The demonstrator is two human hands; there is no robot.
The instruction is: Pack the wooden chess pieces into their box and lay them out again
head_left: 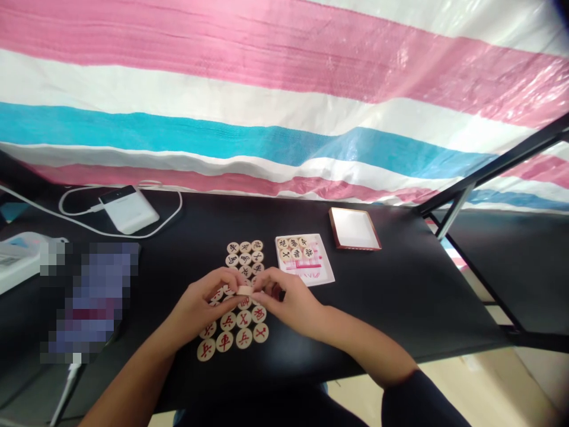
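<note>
Wooden xiangqi piece [244,290] pinched at its rim by closed fingers of left hand [195,305] and right hand [288,296]. Light, stiff disc, best held edge-on; printed card [313,276] at 1 o'clock.

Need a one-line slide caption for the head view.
Left hand and right hand hold a wooden xiangqi piece above rows of red-lettered pieces on a black table.

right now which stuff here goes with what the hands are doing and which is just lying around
with the hands:
left hand
right hand
piece held between them
red-marked pieces
black-marked pieces
card with more pieces

lying around:
tray
power bank
cable
striped tarp
</note>
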